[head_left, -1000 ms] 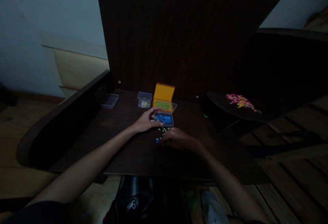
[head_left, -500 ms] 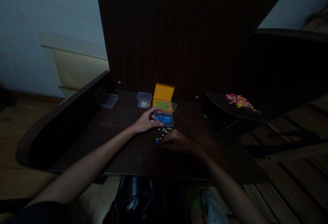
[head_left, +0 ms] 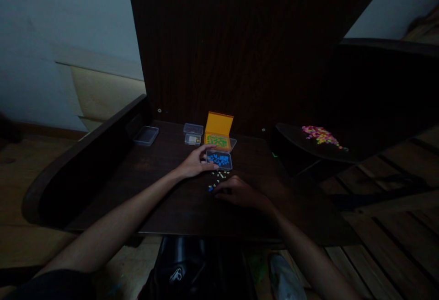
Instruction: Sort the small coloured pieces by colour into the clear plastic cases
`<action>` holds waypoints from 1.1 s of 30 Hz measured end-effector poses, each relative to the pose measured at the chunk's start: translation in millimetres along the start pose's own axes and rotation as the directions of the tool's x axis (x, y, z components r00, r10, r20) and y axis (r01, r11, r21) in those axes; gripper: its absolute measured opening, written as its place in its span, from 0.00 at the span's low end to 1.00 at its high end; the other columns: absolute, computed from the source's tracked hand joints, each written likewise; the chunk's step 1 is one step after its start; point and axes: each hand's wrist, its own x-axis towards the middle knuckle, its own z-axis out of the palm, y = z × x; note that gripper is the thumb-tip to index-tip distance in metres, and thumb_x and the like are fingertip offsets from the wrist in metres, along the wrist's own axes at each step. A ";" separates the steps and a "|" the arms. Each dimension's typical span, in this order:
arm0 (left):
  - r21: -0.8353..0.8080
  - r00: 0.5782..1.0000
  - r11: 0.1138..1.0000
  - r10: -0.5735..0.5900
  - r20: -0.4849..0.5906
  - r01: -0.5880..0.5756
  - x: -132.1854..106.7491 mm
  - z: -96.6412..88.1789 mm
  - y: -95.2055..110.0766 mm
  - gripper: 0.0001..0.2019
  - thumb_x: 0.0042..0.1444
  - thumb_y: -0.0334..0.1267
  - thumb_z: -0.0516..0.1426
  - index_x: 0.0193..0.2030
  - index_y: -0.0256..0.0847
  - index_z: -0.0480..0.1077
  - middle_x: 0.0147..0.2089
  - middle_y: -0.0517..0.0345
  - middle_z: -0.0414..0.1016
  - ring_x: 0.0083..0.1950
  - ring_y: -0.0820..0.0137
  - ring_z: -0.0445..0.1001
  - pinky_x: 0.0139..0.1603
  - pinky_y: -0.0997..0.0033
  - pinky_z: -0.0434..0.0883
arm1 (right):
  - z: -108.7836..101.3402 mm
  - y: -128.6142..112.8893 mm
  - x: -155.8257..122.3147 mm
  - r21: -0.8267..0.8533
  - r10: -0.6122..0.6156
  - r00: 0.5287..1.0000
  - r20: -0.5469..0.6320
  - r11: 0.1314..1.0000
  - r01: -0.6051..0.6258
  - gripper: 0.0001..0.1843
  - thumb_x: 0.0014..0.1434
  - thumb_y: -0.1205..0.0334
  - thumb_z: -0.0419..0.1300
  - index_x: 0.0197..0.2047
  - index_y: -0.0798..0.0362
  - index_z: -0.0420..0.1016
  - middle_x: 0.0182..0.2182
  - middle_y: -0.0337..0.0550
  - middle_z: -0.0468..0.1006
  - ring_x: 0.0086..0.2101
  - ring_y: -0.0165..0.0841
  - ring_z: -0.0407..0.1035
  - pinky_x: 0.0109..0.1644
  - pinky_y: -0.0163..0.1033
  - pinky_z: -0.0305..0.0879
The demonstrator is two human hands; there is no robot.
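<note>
My left hand (head_left: 198, 162) grips the left side of a clear plastic box (head_left: 231, 166), thumb at its front edge and fingers at the back. Several small blue pieces (head_left: 219, 159) lie inside it. Just in front, pale yellowish pieces (head_left: 221, 176) are scattered on the dark wooden surface. My right hand (head_left: 240, 190) rests low over that surface, its fingers curled down beside a small blue piece (head_left: 210, 189). Whether those fingertips pinch anything is too dark to make out. Behind the clear box stands a yellow box (head_left: 219, 124), lid raised, with green pieces (head_left: 218, 141) in it.
Two small clear boxes (head_left: 193, 129) sit left of the yellow box. Farther left lies a clear tray-like box (head_left: 147, 136). On a dark ledge at right is a heap of pink and yellow pieces (head_left: 320, 135). A raised side panel (head_left: 89, 153) borders the left.
Almost nothing differs. Both hands keep nearly the same place, the left on the clear box and the right beside the blue piece.
</note>
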 end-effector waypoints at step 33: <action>-0.013 1.000 1.000 0.002 0.013 -0.002 0.5 -0.3 -0.1 0.34 0.41 0.31 0.67 0.57 0.38 0.63 0.56 0.45 0.68 0.43 0.71 0.74 0.48 0.61 0.74 | -1.9 4.9 4.7 -0.004 -0.057 0.998 -0.023 0.998 0.057 0.12 0.58 0.59 0.61 0.45 0.51 0.79 0.37 0.41 0.82 0.35 0.30 0.75 0.43 0.33 0.64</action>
